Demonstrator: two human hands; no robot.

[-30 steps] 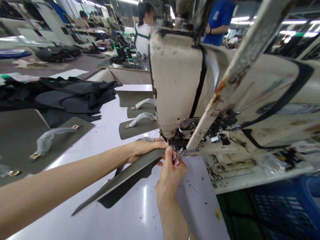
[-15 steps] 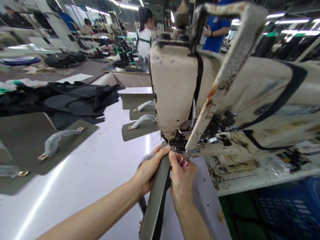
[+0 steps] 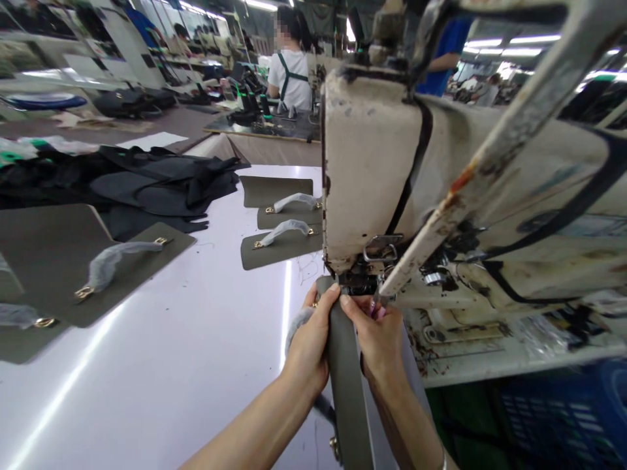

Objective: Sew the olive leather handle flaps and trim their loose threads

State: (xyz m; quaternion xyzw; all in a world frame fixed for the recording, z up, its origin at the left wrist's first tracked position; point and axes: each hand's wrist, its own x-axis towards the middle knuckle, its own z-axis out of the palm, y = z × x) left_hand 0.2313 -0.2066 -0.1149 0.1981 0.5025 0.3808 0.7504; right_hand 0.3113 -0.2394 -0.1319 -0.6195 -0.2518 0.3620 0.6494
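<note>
An olive-grey bag panel (image 3: 349,385) stands on edge beneath the head of a sewing machine (image 3: 362,170). My left hand (image 3: 311,336) grips its left side, thumb on top near the machine's foot. Beside that hand shows a plastic-wrapped handle (image 3: 298,321) fitted to the panel. My right hand (image 3: 382,336) pinches the panel's right edge, thumb close to the left thumb. A small tool with pink grips (image 3: 377,309), its kind unclear, is tucked in the right hand's fingers. The fingers behind the panel are hidden.
More olive-grey panels with wrapped handles lie on the white table (image 3: 206,352), such as one panel (image 3: 147,261) at left. Black cut pieces (image 3: 161,186) are heaped behind. A rusty metal bar (image 3: 460,186) slants before the machine. A blue crate (image 3: 553,418) stands low right. A person (image 3: 291,75) sits beyond.
My view has shifted, so machine and hands appear farther right. The panel looks turned, its near end swung right, showing more of its face. Both hands keep their grip.
</note>
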